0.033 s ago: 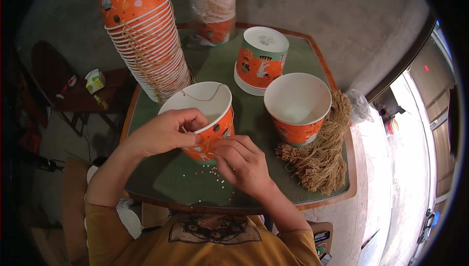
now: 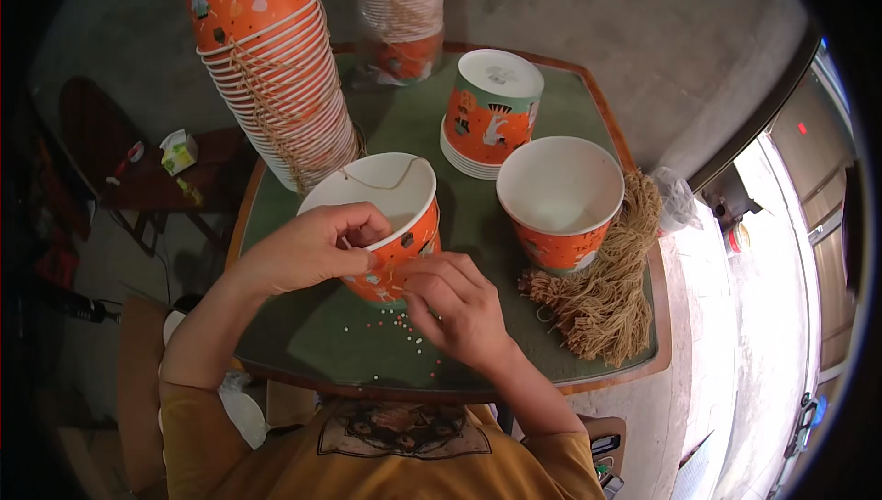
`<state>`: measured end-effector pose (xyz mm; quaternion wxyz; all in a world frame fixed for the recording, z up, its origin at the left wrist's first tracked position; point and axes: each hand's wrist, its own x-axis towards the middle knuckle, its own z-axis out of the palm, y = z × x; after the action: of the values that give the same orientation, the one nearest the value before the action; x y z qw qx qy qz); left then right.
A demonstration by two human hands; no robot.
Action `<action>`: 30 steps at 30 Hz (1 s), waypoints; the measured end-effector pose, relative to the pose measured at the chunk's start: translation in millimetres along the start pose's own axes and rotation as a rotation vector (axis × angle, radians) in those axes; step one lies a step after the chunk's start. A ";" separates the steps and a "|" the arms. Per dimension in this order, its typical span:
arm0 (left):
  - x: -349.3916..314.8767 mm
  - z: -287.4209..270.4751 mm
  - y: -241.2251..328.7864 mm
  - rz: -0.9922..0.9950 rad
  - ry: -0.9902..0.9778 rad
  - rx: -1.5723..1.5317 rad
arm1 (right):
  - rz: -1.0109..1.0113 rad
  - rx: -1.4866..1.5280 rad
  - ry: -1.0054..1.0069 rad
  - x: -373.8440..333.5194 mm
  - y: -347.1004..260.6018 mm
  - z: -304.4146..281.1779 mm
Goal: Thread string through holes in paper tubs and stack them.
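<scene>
Stack of orange buckets (image 2: 276, 101) on the left. My left hand (image 2: 317, 247) is clamped on the front bucket's (image 2: 418, 232) rim, green table's (image 2: 317, 339) near side. Right hand's (image 2: 459, 310) fingers are bent by its wall, can't tell if they're pinching anything. Upturned bucket's (image 2: 489, 128) base print's way too small to read.

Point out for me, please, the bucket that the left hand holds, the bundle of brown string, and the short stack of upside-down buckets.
Held bucket (image 2: 411, 245): head view, on its orange outer wall.
Brown string bundle (image 2: 611, 303): head view, on its strands.
Short stack (image 2: 491, 122): head view, on its orange printed side.
</scene>
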<state>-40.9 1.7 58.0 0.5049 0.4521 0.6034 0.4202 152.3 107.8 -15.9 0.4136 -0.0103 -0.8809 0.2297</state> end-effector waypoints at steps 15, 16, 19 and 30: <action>0.1 9.5 2.7 -0.011 0.004 -0.003 | 0.189 -0.019 0.041 6.4 -6.9 -2.5; 0.1 11.6 3.7 0.011 0.005 0.015 | 0.164 -0.005 0.130 8.6 -7.1 -0.8; 1.4 12.4 1.4 0.036 0.003 0.029 | 0.083 -0.001 0.207 9.7 -8.0 -1.5; 1.7 15.1 0.0 0.030 -0.008 0.012 | 0.115 -0.063 0.145 3.4 -4.3 1.7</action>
<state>-26.1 4.1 55.5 0.4982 0.4658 0.5970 0.4224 149.7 104.1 -12.6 0.4620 -0.0904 -0.8534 0.2240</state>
